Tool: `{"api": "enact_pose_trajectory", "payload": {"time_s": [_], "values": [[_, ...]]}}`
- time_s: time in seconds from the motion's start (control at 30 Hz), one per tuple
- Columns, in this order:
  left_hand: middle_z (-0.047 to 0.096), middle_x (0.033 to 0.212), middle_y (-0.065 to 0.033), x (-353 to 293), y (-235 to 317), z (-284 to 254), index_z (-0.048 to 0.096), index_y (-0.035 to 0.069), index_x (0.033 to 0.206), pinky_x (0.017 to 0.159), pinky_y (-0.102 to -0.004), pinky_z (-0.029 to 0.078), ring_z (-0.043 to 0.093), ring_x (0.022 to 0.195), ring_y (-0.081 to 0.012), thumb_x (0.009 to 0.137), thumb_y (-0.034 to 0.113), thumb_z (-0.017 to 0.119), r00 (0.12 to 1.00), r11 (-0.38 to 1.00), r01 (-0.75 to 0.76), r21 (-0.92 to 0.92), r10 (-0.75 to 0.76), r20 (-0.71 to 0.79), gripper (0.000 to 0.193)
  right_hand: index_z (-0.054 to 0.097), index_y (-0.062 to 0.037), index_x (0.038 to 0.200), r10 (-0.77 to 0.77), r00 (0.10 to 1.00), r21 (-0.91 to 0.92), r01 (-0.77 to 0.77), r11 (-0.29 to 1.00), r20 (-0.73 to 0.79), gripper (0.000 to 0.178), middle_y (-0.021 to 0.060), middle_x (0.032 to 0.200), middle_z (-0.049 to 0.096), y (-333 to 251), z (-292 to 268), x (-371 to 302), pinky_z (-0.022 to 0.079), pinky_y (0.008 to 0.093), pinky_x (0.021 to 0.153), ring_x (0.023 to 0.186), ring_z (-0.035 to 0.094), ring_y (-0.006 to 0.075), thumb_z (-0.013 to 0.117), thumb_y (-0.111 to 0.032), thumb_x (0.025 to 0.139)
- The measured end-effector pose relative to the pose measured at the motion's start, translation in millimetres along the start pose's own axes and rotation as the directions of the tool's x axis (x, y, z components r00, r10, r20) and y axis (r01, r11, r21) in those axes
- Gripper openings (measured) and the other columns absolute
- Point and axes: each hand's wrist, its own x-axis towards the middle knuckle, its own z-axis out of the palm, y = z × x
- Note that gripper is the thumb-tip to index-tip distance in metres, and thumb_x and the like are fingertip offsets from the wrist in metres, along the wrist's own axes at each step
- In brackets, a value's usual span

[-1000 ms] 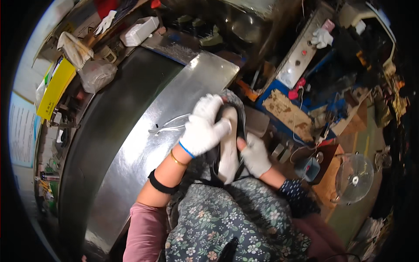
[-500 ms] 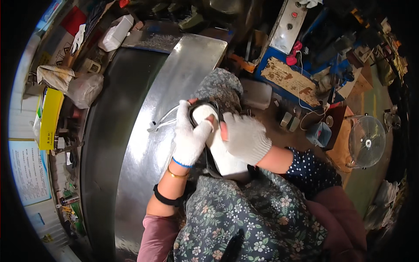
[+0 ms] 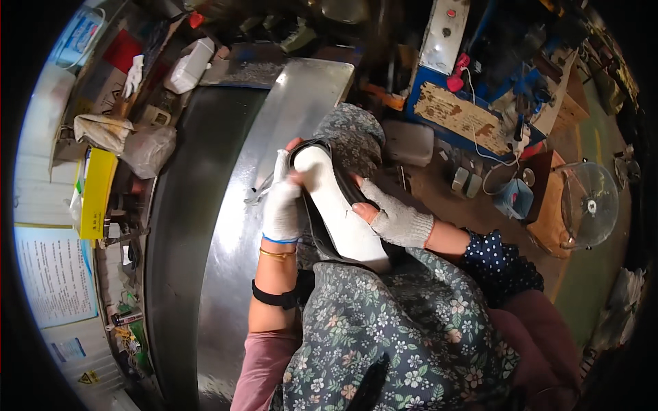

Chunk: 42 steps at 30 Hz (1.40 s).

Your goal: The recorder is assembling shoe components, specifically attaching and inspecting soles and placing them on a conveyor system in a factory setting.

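"Where was the shoe [image 3: 340,212]?"
"Against the apron [image 3: 418,322], white side up. The left hand [image 3: 281,209], blurred, pinched its left edge; the right hand [image 3: 399,217] clamped the other."
"What served best?"
"A steady right hold, I judged, and even pressure along both edges."

A cluttered workshop stood on both sides of you.
To your left, a dark belt [image 3: 195,185] ran alongside a shiny metal table [image 3: 229,253]; beyond the belt you had a yellow box [image 3: 99,195], a crumpled clear plastic bag [image 3: 149,149], a stained cloth [image 3: 103,132], a white plastic container [image 3: 190,65], a hanging white glove [image 3: 133,75] and a printed sheet [image 3: 55,274] on the wall. To your right were a pale rectangular tub [image 3: 409,142], a worn board [image 3: 459,118] in a blue frame [image 3: 419,104], a control panel [image 3: 444,34] with a red button, a small blue bin [image 3: 511,204] and a round fan [image 3: 590,205].
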Motion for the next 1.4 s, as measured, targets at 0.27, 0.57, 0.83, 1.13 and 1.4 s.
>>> {"api": "enact_pose_trajectory", "payload": {"time_s": [0.27, 0.57, 0.83, 1.13, 1.4], "values": [[0.070, 0.080, -0.0233, -24.9, 4.0, 0.3, 0.069, 0.003, 0.108, 0.071, -0.0468, 0.057, 0.071, 0.077, -0.0391, 0.105, 0.037, 0.045, 0.945, -0.136, 0.183, 0.974, 0.297, -0.136, 0.042, 0.012, 0.0026, 0.158, 0.124, 0.990, -0.105, -0.131, 0.986, -0.070, 0.081, 0.0318, 0.156, 0.033, -27.0, 37.1, 16.1, 0.033, 0.0448, 0.116, 0.142, 0.039, 0.0444, 0.054, -0.039, 0.102], [0.069, 0.100, -0.0264, -62.5, 1.5, -45.7, 0.063, 0.004, 0.126, 0.082, -0.0466, 0.055, 0.069, 0.094, -0.0418, 0.107, 0.047, 0.042, 0.984, 0.388, -0.114, 0.915, 0.172, 0.050, 0.052, 0.012, 0.0066, 0.157, -0.026, 0.975, 0.171, 0.065, 0.983, -0.221, 0.079, 0.0312, 0.155, 0.033, -5.9, 43.7, 13.1, 0.030, 0.0401, 0.118, 0.144, 0.037, 0.0402, 0.052, -0.035, 0.103], [0.069, 0.076, -0.0213, -76.4, -15.6, -7.6, 0.071, 0.006, 0.106, 0.063, -0.0477, 0.054, 0.068, 0.070, -0.0422, 0.101, 0.031, 0.053, 0.933, -0.345, 0.262, 0.901, 0.328, -0.146, 0.031, 0.013, 0.0035, 0.158, -0.006, 0.963, -0.042, -0.006, 0.999, -0.269, 0.082, 0.0317, 0.155, 0.034, -11.4, 55.7, 15.7, 0.034, 0.0431, 0.116, 0.144, 0.036, 0.0431, 0.057, -0.035, 0.101], [0.058, 0.130, -0.0082, -22.9, -46.6, -36.7, 0.050, 0.002, 0.144, 0.108, -0.0355, 0.042, 0.054, 0.121, -0.0190, 0.109, 0.043, 0.043, 0.958, 0.981, -0.131, 0.141, 0.162, -0.238, 0.054, 0.009, 0.0034, 0.159, -0.303, 0.945, -0.150, 0.284, 0.947, -0.124, 0.084, 0.0288, 0.158, 0.029, 9.6, 28.7, 2.0, 0.032, 0.0393, 0.117, 0.146, 0.035, 0.0389, 0.058, -0.029, 0.100], [0.066, 0.122, -0.0097, 25.5, -5.7, -12.3, 0.058, 0.005, 0.132, 0.103, -0.0352, 0.048, 0.063, 0.114, -0.0204, 0.099, 0.068, 0.043, 0.991, 0.982, 0.108, 0.156, -0.119, 0.065, 0.073, 0.037, 0.0007, 0.152, -0.137, 0.971, 0.137, 0.166, 0.977, -0.195, 0.071, 0.0231, 0.143, 0.055, 7.4, -16.2, 48.5, 0.037, 0.0371, 0.113, 0.136, 0.051, 0.0327, 0.041, -0.053, 0.106]]}}
